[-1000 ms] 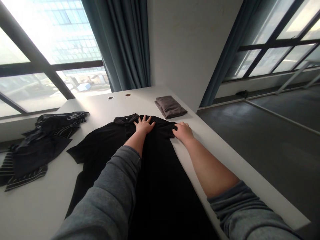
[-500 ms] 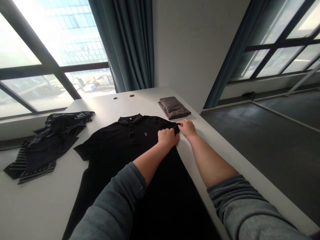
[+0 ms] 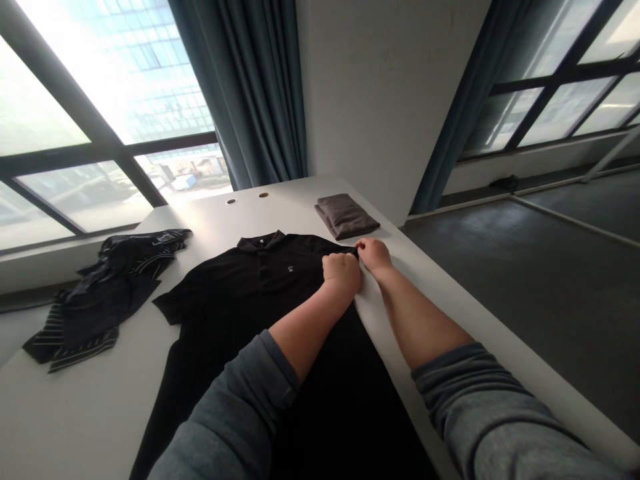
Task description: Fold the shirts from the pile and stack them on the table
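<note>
A black polo shirt [image 3: 250,293] lies spread front up on the white table, its collar at the far end and a small light logo on the chest. Both of my hands are at the sleeve on the right side. My left hand [image 3: 342,275] is closed over the sleeve's lower part, fingertips curled out of sight. With pinched fingers, my right hand [image 3: 374,255] grips the outer edge of that sleeve. The two hands nearly touch. The shirt's other sleeve [image 3: 177,300] lies flat on the left.
A folded grey-brown cloth [image 3: 347,215] rests just beyond my right hand. Crumpled dark clothes with white stripes [image 3: 110,287] lie at the left. The white table [image 3: 290,200] has two round holes near its far edge and ends at a wall and curtain [image 3: 250,93].
My left hand has shifted slightly right and its fingers have curled in more on the sleeve. My right hand stays at the sleeve edge. The view has tilted a little.
</note>
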`<state>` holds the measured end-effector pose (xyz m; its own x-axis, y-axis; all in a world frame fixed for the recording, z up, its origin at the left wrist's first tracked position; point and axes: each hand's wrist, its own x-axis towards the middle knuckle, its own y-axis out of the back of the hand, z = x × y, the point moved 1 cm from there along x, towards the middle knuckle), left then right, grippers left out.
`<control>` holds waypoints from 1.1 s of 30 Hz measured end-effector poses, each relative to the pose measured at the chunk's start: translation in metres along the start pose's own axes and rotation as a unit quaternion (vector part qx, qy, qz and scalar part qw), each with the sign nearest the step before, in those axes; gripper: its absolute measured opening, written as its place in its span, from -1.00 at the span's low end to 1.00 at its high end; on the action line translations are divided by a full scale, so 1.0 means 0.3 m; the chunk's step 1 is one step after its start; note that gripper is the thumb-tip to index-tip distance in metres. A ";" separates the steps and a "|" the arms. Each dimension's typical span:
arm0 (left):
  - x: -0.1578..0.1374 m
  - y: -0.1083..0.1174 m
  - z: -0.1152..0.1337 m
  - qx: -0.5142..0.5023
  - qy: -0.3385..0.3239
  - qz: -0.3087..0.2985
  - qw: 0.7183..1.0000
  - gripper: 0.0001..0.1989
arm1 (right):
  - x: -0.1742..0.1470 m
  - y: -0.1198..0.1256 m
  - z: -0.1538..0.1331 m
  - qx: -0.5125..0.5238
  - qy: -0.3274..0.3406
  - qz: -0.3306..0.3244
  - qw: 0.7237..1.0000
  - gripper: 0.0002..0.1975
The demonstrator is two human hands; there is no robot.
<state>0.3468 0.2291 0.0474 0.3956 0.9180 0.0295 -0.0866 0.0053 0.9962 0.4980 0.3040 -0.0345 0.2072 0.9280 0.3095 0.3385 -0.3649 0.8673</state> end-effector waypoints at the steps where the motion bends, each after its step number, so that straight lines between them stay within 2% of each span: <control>1: -0.010 -0.007 0.004 0.013 -0.013 0.017 1.000 -0.66 | 0.001 0.001 0.000 0.000 -0.003 0.000 1.000 -0.67; 5: -0.050 -0.065 0.002 0.052 -0.049 0.036 0.997 -0.68 | 0.005 0.003 -0.002 0.002 -0.025 0.005 1.000 -0.69; 10: -0.068 -0.147 -0.045 0.001 -0.068 0.055 0.996 -0.72 | 0.007 0.003 -0.002 -0.011 -0.027 0.001 1.000 -0.69; 14: -0.063 -0.167 -0.079 -0.036 -0.067 0.070 0.995 -0.74 | 0.009 0.018 -0.011 -0.040 -0.017 -0.008 0.999 -0.72; 17: -0.063 -0.162 -0.089 -0.050 -0.068 0.069 0.994 -0.77 | 0.008 0.036 -0.039 -0.045 0.009 0.024 0.999 -0.71; 19: -0.065 -0.158 -0.092 -0.056 -0.069 0.067 0.994 -0.79 | 0.002 0.044 -0.067 -0.011 0.063 0.043 0.997 -0.67; 21: -0.064 -0.155 -0.096 -0.068 -0.067 0.067 0.993 -0.78 | -0.006 0.045 -0.095 0.033 0.122 0.019 0.992 -0.66; 23: -0.061 -0.153 -0.103 -0.090 -0.061 0.067 0.992 -0.75 | -0.015 0.039 -0.112 0.060 0.155 -0.040 0.985 -0.71; 25: -0.055 -0.152 -0.112 -0.115 -0.045 0.067 0.990 -0.74 | -0.023 0.032 -0.116 0.065 0.156 -0.081 0.982 -0.78; 29: -0.049 -0.157 -0.132 -0.127 -0.008 0.096 0.987 -0.73 | -0.025 0.021 -0.109 0.049 0.147 -0.087 0.984 -0.80; 31: -0.048 -0.168 -0.139 -0.109 0.014 0.104 0.988 -0.62 | -0.023 0.015 -0.108 0.037 0.137 -0.084 0.986 -0.79; 33: -0.046 -0.187 -0.142 -0.095 0.034 0.070 0.992 -0.45 | -0.020 0.008 -0.107 0.024 0.125 -0.079 0.989 -0.77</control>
<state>0.3072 0.2331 -0.0124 0.3059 0.9396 0.1537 -0.3101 -0.0543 0.9491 0.4681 0.3001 -0.0216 -0.0831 0.9610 0.2639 0.3935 -0.2116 0.8946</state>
